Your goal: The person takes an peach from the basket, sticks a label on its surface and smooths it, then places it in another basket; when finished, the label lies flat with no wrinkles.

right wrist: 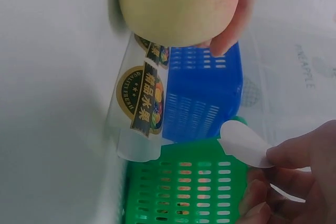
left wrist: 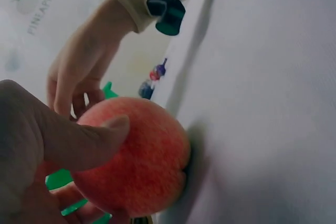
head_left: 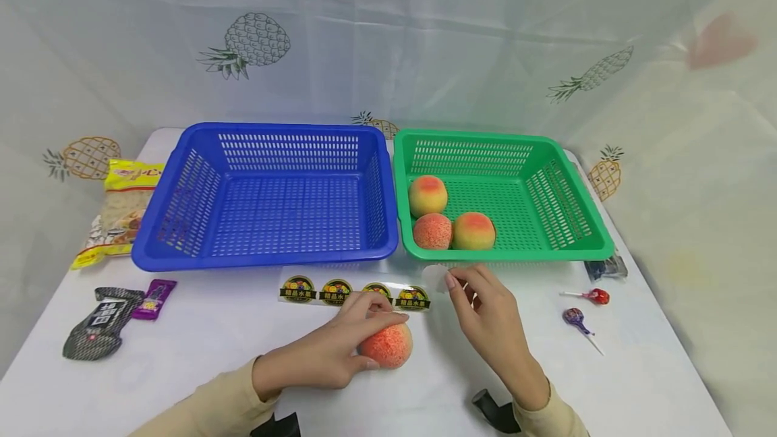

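My left hand grips a red and yellow peach, thumb and fingers round its sides, and the peach rests on the white table. Between thumb and fingertips, my right hand pinches a sticker, its pale back showing in the right wrist view. Just behind the peach lies a clear strip of fruit stickers, black and gold with coloured fruit; the left fingers cover part of it. The right hand is beyond the strip's right end, close in front of the green basket.
Several peaches sit in the green basket's left part. A blue basket stands left of it. At the left are a yellow food bag, a dark mesh-patterned packet and a purple candy. Two lollipops lie at the right.
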### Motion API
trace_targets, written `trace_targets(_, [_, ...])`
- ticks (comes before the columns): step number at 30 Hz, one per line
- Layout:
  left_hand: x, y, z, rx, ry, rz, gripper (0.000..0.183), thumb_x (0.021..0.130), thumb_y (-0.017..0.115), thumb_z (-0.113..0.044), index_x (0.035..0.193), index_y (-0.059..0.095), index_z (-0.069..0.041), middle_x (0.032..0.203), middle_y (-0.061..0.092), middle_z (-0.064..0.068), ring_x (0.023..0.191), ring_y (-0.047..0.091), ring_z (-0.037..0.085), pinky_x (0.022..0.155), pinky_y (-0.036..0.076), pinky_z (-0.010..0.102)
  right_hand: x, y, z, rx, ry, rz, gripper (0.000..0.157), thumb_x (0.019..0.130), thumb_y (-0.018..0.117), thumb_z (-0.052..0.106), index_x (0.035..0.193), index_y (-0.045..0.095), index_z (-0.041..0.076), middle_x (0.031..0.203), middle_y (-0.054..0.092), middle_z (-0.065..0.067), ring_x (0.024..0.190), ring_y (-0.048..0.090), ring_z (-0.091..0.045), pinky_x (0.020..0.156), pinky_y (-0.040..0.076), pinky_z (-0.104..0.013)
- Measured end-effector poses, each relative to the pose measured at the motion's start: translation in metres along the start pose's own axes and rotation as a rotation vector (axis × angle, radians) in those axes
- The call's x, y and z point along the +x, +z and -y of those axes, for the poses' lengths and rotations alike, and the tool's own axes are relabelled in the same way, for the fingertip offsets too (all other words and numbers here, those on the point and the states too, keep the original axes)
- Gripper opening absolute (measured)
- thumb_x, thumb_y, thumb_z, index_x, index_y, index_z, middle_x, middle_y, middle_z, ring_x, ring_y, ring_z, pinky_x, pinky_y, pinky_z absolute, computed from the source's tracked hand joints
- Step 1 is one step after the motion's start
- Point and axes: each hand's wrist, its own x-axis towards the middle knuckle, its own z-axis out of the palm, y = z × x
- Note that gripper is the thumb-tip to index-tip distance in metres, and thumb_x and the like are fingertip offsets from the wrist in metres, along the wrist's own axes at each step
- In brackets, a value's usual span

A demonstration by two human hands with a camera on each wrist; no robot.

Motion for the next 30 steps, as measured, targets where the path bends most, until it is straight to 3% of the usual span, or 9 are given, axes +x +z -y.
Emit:
trace_targets(2, [-0.001,0.001,-0.006,0.056,0.026,0.007,0.076,0.073,0.068,-0.007,0.134,0.031,-0.033,0.130,0.030,-0.001,0.123,0.023,0.014,0.095,0.036,0.039,0.000,0.000,0.000,-0.003,0.000,0.001,0.007,0.085,0.059,0.019,0.090,0.064,0.016,0.077,0.050,0.013,0.063,0.043,0.000,0.050,0.035,-0.013])
trace_targets(4, [-0.001,0.004,-0.011,0.102,0.043,-0.010,0.070,0.075,0.069,-0.018,0.133,0.032,-0.031,0.132,0.031,0.002,0.124,0.023,0.016,0.095,0.036,0.042,0.000,0.000,0.001,-0.003,0.003,0.005,0.008,0.085,0.059,0.019,0.090,0.064,0.016,0.077,0.050,0.013,0.063,0.043,0.000,0.050,0.035,-0.012])
trace_targets(9, [0.001,0.023,-0.017,0.224,0.049,-0.168,0.069,0.067,0.066,-0.054,0.124,0.042,-0.024,0.130,0.036,0.004,0.122,0.029,0.019,0.093,0.036,0.044,0.000,0.000,0.002,0.006,0.002,0.013,0.008,0.085,0.059,0.019,0.091,0.064,0.016,0.078,0.051,0.013,0.064,0.043,-0.001,0.050,0.035,-0.013])
trace_targets(13, [0.007,0.037,-0.016,0.259,0.004,-0.293,0.069,0.062,0.074,-0.047,0.116,0.043,-0.018,0.124,0.038,0.005,0.116,0.034,0.020,0.093,0.037,0.039,0.000,0.000,0.004,0.032,0.000,0.034,0.010,0.086,0.058,0.018,0.092,0.064,0.016,0.081,0.052,0.013,0.067,0.044,0.000,0.050,0.039,-0.017])
trace_targets(16, [0.010,0.033,-0.015,0.109,-0.034,-0.324,0.067,0.064,0.077,-0.031,0.118,0.040,-0.015,0.121,0.039,0.003,0.111,0.038,0.017,0.090,0.040,0.034,0.000,0.000,0.006,0.069,-0.049,0.014,0.011,0.085,0.059,0.014,0.093,0.065,0.015,0.086,0.056,0.012,0.070,0.047,0.000,0.052,0.040,-0.015])
trace_targets(19, [0.011,0.017,-0.018,-0.215,-0.071,-0.275,0.074,0.066,0.074,-0.023,0.125,0.030,-0.021,0.120,0.038,-0.004,0.105,0.044,0.011,0.082,0.045,0.028,0.001,-0.002,0.010,0.136,-0.139,-0.055,0.015,0.082,0.061,0.008,0.095,0.066,0.012,0.092,0.060,0.006,0.074,0.051,-0.003,0.059,0.042,-0.013])
trace_targets(22, [0.011,-0.005,-0.022,-0.467,-0.029,-0.225,0.081,0.069,0.072,-0.020,0.131,0.020,-0.023,0.126,0.035,-0.003,0.103,0.048,0.013,0.077,0.048,0.027,0.006,-0.005,0.020,0.209,-0.255,-0.136,0.017,0.081,0.060,0.005,0.097,0.066,0.009,0.096,0.063,-0.002,0.082,0.056,-0.009,0.070,0.044,-0.015])
trace_targets(26, [0.012,-0.024,-0.029,-0.577,0.090,-0.202,0.084,0.071,0.068,-0.016,0.134,0.014,-0.020,0.132,0.029,0.002,0.109,0.047,0.019,0.078,0.049,0.031,0.013,-0.008,0.038,0.268,-0.415,-0.209,0.016,0.084,0.057,0.006,0.097,0.065,0.002,0.097,0.062,-0.010,0.091,0.058,-0.020,0.082,0.043,-0.021])
trace_targets(30, [0.014,-0.031,-0.036,-0.637,0.127,-0.183,0.084,0.069,0.067,-0.014,0.134,0.013,-0.021,0.133,0.028,0.002,0.108,0.047,0.019,0.077,0.050,0.032,0.017,-0.011,0.052,0.283,-0.525,-0.253,0.016,0.085,0.056,0.007,0.094,0.066,-0.002,0.094,0.062,-0.013,0.087,0.057,-0.023,0.080,0.044,-0.023])
